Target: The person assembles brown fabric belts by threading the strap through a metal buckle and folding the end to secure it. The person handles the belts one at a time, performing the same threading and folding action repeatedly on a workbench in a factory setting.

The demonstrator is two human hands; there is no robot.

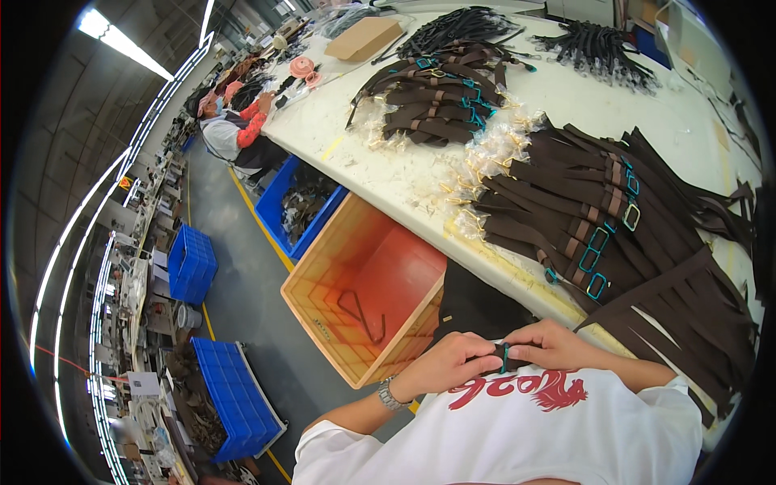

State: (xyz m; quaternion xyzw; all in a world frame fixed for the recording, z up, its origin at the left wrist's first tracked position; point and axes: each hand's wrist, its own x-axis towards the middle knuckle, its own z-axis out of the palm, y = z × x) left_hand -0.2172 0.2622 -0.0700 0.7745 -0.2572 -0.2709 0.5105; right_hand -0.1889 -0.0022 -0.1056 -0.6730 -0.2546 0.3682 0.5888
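Note:
Close to my chest, a dark brown strap with a teal buckle (503,359) is pinched between my two hands. My left hand (453,358), a metal watch on its wrist, grips the strap on the left side of the buckle. On the other side my right hand (548,344) has its fingers closed on the same piece. Most of this strap is hidden by the fingers. To the right, a large pile of brown straps (558,190) lies on the table, with teal buckles and clear plastic wrapping at their ends.
The pale table (388,190) bears another strap bundle (436,113), black straps (594,52) and a cardboard piece (364,38). Beside its edge stand an orange bin (323,323) with a bent dark strip inside and a blue bin (279,190). A person (234,133) sits farther along.

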